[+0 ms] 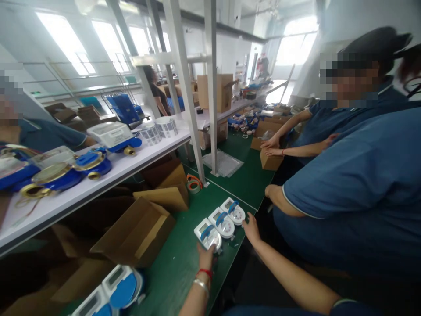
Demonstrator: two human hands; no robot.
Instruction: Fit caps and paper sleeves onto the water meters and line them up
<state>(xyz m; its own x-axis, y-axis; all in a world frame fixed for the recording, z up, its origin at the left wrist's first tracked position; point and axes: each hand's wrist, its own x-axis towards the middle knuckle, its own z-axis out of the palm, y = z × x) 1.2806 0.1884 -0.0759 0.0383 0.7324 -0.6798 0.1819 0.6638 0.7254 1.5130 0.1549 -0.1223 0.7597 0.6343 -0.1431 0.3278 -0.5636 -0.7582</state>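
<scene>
Three white water meters with blue flip lids stand side by side in a slanting row on the green tabletop [184, 263]. My left hand [206, 255], with a red cord and a silver bangle at the wrist, grips the nearest water meter [208, 235] by its lower end. The middle water meter [222, 222] sits between the other two. Beside the far water meter [233, 211], my right hand [251, 229] has its thumb and fingers apart at the meter's right edge; whether it touches is hard to tell.
An open cardboard box [138, 232] lies left of the row. More blue-lidded meters [120, 285] stand at the bottom left. Tape rolls [194, 184] and a plastic bag [223, 163] lie by the metal posts. A raised white shelf [154, 147] bears brass-and-blue meters. A co-worker's hands [274, 147] rest on a small carton.
</scene>
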